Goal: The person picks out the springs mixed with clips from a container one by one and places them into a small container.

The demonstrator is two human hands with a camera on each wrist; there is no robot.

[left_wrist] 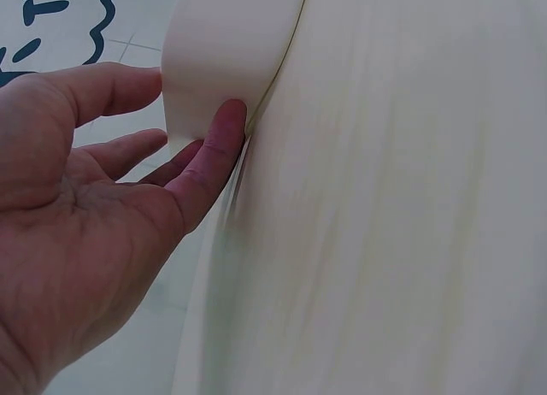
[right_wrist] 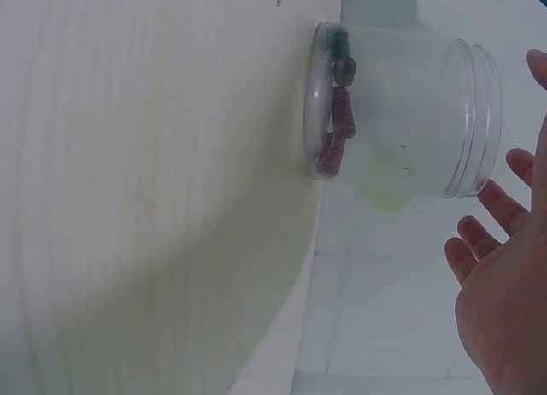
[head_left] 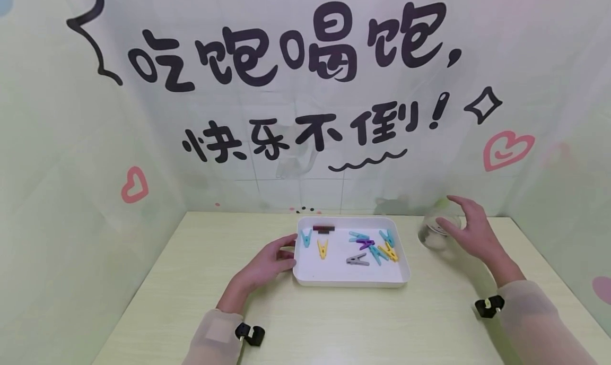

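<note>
My left hand [head_left: 266, 263] is at the left end of a white tray [head_left: 305, 276], its fingers fairly straight against the tray's side wall [left_wrist: 214, 44]. Inside the tray lie several clothespins: teal, purple, yellow ones and a grey clothespin [head_left: 357, 260]. A dark red, ribbed spring-like piece [head_left: 324, 228] lies by its back edge. To the right, my right hand [head_left: 472, 232] is spread beside the mouth of a clear jar [right_wrist: 402, 113], fingertips close to the rim. Several dark red ribbed pieces [right_wrist: 342, 113] and a dark green one [right_wrist: 339, 43] rest on the jar's bottom.
The pale wooden table [head_left: 334, 322] carries the tray in the middle and the jar at the back right. A printed cloth backdrop [head_left: 267, 105] with large black characters rises behind it, and cloth also hangs at both sides.
</note>
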